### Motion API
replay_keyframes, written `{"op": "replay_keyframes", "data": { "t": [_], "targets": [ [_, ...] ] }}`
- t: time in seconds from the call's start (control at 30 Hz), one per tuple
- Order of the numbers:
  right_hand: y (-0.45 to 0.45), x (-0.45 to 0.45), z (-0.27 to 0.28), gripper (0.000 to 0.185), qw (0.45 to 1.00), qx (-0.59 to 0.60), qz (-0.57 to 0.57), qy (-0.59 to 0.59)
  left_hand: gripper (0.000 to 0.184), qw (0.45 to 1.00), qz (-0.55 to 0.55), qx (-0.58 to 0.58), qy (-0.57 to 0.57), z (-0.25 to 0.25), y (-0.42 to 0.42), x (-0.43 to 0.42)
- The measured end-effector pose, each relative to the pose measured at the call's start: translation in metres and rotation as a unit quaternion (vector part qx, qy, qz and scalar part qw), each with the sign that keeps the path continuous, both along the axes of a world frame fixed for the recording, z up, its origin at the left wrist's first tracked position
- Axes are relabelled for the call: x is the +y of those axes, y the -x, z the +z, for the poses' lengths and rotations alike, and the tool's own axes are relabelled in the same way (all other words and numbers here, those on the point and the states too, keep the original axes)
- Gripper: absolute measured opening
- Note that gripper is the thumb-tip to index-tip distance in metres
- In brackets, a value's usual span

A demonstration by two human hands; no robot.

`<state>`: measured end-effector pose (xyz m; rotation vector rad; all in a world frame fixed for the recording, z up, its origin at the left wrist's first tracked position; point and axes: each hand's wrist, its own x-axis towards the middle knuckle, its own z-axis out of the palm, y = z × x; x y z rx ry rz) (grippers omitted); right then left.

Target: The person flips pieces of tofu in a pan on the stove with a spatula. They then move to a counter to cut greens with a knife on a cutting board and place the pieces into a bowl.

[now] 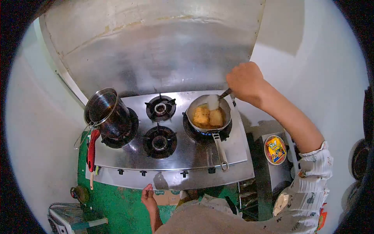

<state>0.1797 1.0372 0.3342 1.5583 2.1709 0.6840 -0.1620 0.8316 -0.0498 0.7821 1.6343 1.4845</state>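
My right hand (246, 82) is closed around the dark handle of a spatula (214, 101), whose pale blade reaches into a saucepan (189, 110). Two golden-brown fried pieces (209, 116) lie in oil inside the pan, and the blade hangs over their far side. A blue flame shows under the pan on the right burner. The saucepan's metal handle (221, 152) points toward me. Low in front of the stove's edge, my left hand (148, 197) has loosely bent fingers and no visible object in it; it touches nothing I can see.
On the stove (194, 158), a dark pot (119, 124) with a wire strainer (102, 105) and red handle (92, 150) stands left. Two unlit burners (160, 143) sit mid-stove. A bowl with a yellow packet (276, 149) stands right. A metal backsplash (163, 58) rises behind.
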Motion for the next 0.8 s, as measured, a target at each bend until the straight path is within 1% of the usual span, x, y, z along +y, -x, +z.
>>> {"op": "replay_keyframes", "data": {
  "t": [0.03,0.13,0.17,0.23,0.3,0.37,0.43,0.5,0.53,0.6,0.63,0.7,0.73,0.8],
  "targets": [
    [0.000,-0.001,-0.002,0.014,1.000,0.000,-0.002,0.000,0.019,1.000,-0.007,0.014,0.018,0.006,-0.002,0.002],
    [0.000,-0.007,-0.021,0.014,0.999,-0.032,-0.022,0.011,0.018,1.000,-0.029,0.008,0.001,-0.002,-0.002,0.009],
    [0.000,-0.008,-0.031,0.011,1.000,-0.023,-0.020,0.005,0.018,0.999,-0.031,0.007,0.001,-0.003,-0.003,0.011],
    [0.004,-0.007,-0.043,0.010,1.000,-0.013,-0.021,-0.002,0.018,0.999,-0.042,0.008,0.010,0.002,-0.010,0.018],
    [0.011,-0.004,-0.053,0.010,0.998,0.041,-0.045,0.004,0.018,0.999,-0.047,-0.006,0.007,0.003,-0.015,0.022],
    [0.013,-0.003,-0.055,0.010,0.998,0.041,-0.035,0.013,0.018,0.998,-0.052,-0.021,0.004,-0.002,-0.016,0.024],
    [0.013,0.001,-0.058,0.009,0.999,0.041,-0.022,0.022,0.018,0.997,-0.064,-0.032,-0.026,-0.010,-0.015,0.025],
    [0.012,0.008,-0.059,0.009,0.997,0.033,-0.059,0.034,0.018,0.997,-0.062,-0.033,-0.014,-0.011,-0.016,0.022],
    [0.011,0.008,-0.056,0.009,0.997,0.034,-0.058,0.034,0.019,0.998,-0.061,-0.033,-0.002,-0.010,-0.016,0.021],
    [0.007,0.005,-0.046,0.011,1.000,-0.002,0.004,0.015,0.019,0.998,-0.062,-0.032,-0.002,-0.015,-0.015,0.020],
    [0.012,0.007,-0.043,0.011,1.000,0.000,0.004,0.016,0.019,0.997,-0.064,-0.031,-0.003,-0.017,-0.014,0.018],
    [0.028,0.014,-0.039,0.011,0.990,0.025,-0.113,0.075,0.020,0.997,-0.069,-0.024,0.000,-0.014,-0.016,0.018],
    [0.028,0.021,-0.050,0.011,0.990,0.027,-0.116,0.075,0.020,0.997,-0.073,-0.018,0.001,-0.010,-0.017,0.019],
    [0.027,0.037,-0.080,0.016,0.991,-0.063,-0.064,0.099,0.020,0.997,-0.079,-0.016,0.004,-0.001,-0.021,0.020]
  ]
}}
